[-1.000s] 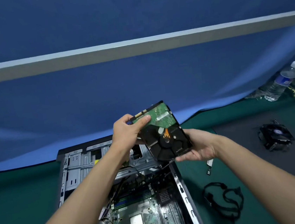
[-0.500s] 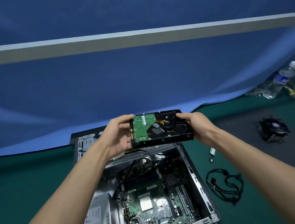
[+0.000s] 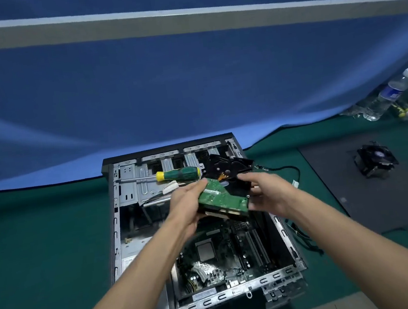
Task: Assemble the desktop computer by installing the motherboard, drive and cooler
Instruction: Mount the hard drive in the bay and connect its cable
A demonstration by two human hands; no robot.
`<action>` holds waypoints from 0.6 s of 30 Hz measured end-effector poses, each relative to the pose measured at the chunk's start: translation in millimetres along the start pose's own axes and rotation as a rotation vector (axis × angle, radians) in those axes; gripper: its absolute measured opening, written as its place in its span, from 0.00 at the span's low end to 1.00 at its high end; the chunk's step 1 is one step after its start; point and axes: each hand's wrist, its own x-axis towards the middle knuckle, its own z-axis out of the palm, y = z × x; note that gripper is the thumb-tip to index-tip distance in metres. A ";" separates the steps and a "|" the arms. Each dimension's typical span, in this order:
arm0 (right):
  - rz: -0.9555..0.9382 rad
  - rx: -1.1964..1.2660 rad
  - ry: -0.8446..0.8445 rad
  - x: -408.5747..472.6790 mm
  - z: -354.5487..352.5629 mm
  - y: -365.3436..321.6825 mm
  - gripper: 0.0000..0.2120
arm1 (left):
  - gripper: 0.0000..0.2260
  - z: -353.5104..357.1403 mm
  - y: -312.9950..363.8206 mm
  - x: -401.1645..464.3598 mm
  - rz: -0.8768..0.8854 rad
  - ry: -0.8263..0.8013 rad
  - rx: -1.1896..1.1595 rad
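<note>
An open computer case (image 3: 116, 230) lies on its side on the green table, with the motherboard (image 3: 224, 256) fixed in its floor. Above the case's middle I hold the hard drive (image 3: 223, 190), its green circuit board facing up and its black body tilted away. My left hand (image 3: 186, 202) grips the drive's left edge, fingers curled over the board. My right hand (image 3: 265, 190) grips its right side. The black cooler (image 3: 376, 159) with its fan sits on a dark mat at the right, well away from both hands.
A green and yellow screwdriver (image 3: 177, 174) rests on the drive cage at the case's far end. Black cables (image 3: 298, 235) trail on the table right of the case. The dark mat (image 3: 343, 199) and several water bottles (image 3: 391, 93) occupy the right side. A blue cloth hangs behind.
The drive has turned in my hands from a level, side-on hold to a tilt with the green board nearer me, and it has dropped closer to the case. My view has tipped down.
</note>
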 end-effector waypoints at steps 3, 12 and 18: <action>-0.029 0.003 0.176 6.6 14.8 14.4 0.11 | 0.10 10.9 -5.6 -4.2 0.011 -0.047 0.050; 0.060 -0.148 0.162 -8.7 -19.9 25.1 0.16 | 0.16 -15.1 -23.8 39.9 0.927 -0.099 1.836; 0.111 -0.253 0.189 -7.5 -16.5 39.8 0.22 | 0.19 -42.1 -21.3 37.3 1.170 -0.184 1.924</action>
